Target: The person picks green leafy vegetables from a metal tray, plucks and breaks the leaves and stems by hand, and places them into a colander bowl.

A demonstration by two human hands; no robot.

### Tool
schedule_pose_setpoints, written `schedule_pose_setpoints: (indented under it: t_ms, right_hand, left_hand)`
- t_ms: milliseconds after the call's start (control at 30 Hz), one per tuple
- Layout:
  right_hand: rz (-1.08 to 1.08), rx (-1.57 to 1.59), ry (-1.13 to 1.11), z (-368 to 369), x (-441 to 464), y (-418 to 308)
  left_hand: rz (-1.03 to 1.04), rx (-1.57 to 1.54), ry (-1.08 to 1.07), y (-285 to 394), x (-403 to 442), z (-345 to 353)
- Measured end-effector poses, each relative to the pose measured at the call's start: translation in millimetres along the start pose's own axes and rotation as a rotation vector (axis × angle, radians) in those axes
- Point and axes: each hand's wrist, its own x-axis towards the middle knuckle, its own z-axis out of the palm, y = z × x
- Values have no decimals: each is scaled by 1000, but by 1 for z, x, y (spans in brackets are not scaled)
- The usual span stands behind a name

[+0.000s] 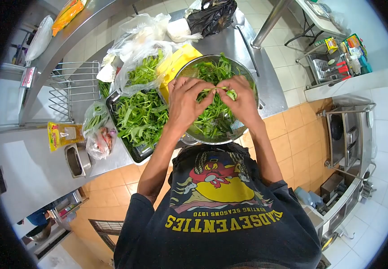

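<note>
My left hand point(186, 96) and my right hand point(239, 96) meet above a metal mesh colander point(212, 141). Between the fingertips of both hands a thin green stem point(214, 90) is pinched. Leafy greens with long stems point(216, 115) lie in the colander beneath. To the left of my left hand, a dark tray point(136, 156) holds a heap of similar leafy greens point(140, 112). More greens show inside a clear plastic bag point(145, 71) behind that tray. A yellow container point(177, 62) stands between the bag and the colander.
A black plastic bag point(212, 18) and a ladle-like utensil point(247, 42) lie at the table's far end. At left are a wire rack point(73, 85), a yellow packet point(63, 136), a bag with reddish contents point(99, 142) and a steel container point(78, 160). A table leg or post point(270, 24) rises behind.
</note>
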Motion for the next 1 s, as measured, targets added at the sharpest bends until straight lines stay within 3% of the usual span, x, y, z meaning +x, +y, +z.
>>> schedule_pose_setpoints:
  t_ms: [67,167,300,367,467,600,733,833,967,1000]
  right_hand:
    - [36,23,32,3,-2,-4]
    - [35,84,144,13,-3,-13]
    - [54,167,236,21,-4,-19]
    - [175,298,296,24,-7,-14]
    - [282,353,302,15,-7,-3]
    - [293,296,237,1,-10,14]
    - [304,318,192,-3,-8,13]
    - [305,331,135,0,-6,12]
    - [279,402,59,5,-2,7]
    - [287,441,54,7,-1,6]
  left_hand:
    - [-18,7,21,1,-1,4]
    - [-235,-306,56,1,-7,17]
    - [-625,-931,32,-2,-15,32]
    - [-772,-1231,53,-8,-19,35]
    - [-833,-1167,160,-5,-13,5]
    - [-708,-772,125,-35,-25,-31]
    - [-538,-406,62,-75,-57,-63]
    - [-490,-78,-129,-84,-79,-85]
    - [-433,329,-47,-74,-88,-88]
    - [-438,249,22,-75,-86,-84]
